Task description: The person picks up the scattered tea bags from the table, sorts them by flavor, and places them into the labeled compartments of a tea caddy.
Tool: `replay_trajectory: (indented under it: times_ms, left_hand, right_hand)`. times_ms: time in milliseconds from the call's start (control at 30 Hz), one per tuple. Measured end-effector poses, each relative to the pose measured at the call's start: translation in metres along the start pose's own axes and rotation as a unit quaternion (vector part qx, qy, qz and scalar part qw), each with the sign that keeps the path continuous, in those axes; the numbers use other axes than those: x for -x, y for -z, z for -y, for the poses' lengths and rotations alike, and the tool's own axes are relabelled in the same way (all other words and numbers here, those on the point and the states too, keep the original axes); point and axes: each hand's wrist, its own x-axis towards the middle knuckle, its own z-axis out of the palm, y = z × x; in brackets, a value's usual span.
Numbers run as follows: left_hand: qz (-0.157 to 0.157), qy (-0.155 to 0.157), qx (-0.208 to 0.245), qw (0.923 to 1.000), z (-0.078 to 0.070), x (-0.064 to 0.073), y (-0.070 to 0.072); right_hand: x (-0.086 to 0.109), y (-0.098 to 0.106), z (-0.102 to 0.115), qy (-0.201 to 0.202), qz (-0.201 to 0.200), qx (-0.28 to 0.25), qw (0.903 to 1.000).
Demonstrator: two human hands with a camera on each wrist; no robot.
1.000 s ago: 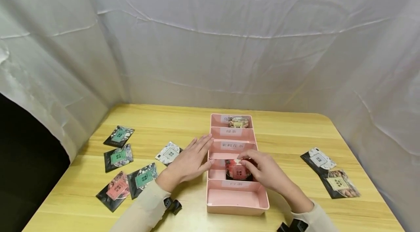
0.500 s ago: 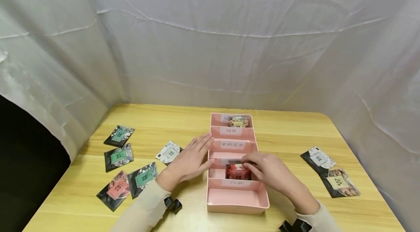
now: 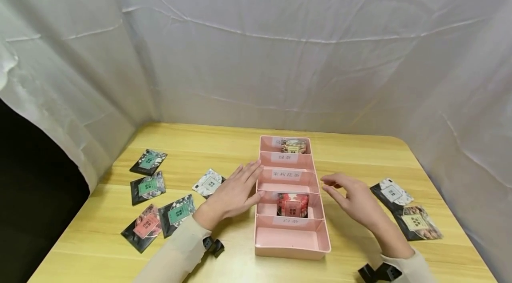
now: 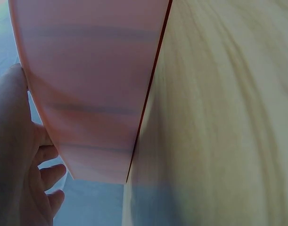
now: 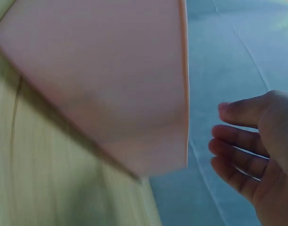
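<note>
A long pink divided box (image 3: 292, 252) stands on the table, with paper labels on its inner walls. In its second compartment from the front, a red-and-black sachet (image 3: 293, 206) leans upright. The farthest compartment holds a sachet with a yellow label (image 3: 294, 145). With straight fingers, my left hand (image 3: 232, 194) touches the box's left rim; the left wrist view shows its fingertips along the top edge of the wall (image 4: 96, 84). My right hand (image 3: 356, 198) hovers just right of the box, apart from it. Its loosely bent fingers hold nothing, as the right wrist view also shows.
On the left of the wooden table (image 3: 224, 145) lie several dark sachets with green labels (image 3: 148, 186), one with a red label (image 3: 146, 225) and a white-labelled one (image 3: 210, 182) partly behind my left hand. Two sachets (image 3: 416, 221) overlap on the right. Pale curtains (image 3: 272, 61) surround the table.
My right hand has let go of the red-and-black sachet and moved out of the box to the right. The sachet stays in its compartment. My left hand keeps its place on the rim.
</note>
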Motion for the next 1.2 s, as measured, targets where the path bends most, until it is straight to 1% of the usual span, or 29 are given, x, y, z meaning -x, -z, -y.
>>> replay_trajectory:
  times_ms: [267,467,567,867,1067,1200]
  left_hand:
    - [-0.003,-0.004,0.002,1.0,0.001,-0.001,0.0]
    - [-0.001,-0.002,-0.001,1.0,0.0,0.0,-0.001]
    - [0.003,0.0,0.0,1.0,-0.001,0.0,-0.002]
    - [0.005,0.0,-0.007,1.0,-0.001,-0.001,-0.001]
    - [-0.002,-0.006,-0.012,0.9999,0.001,-0.002,0.001]
    - [-0.008,-0.007,-0.019,0.9998,0.001,-0.002,0.0]
  right_hand:
    - [0.016,0.012,-0.034,-0.044,-0.031,0.019,0.9984]
    - [0.034,0.02,-0.061,-0.082,-0.029,0.025,0.9959]
    - [0.041,0.026,-0.072,-0.1,-0.025,0.015,0.9945]
    - [0.057,0.046,-0.104,-0.18,0.001,0.002,0.9836]
    - [0.066,0.054,-0.125,-0.199,0.036,0.009,0.9793]
    - [0.071,0.059,-0.139,-0.222,0.061,0.006,0.9731]
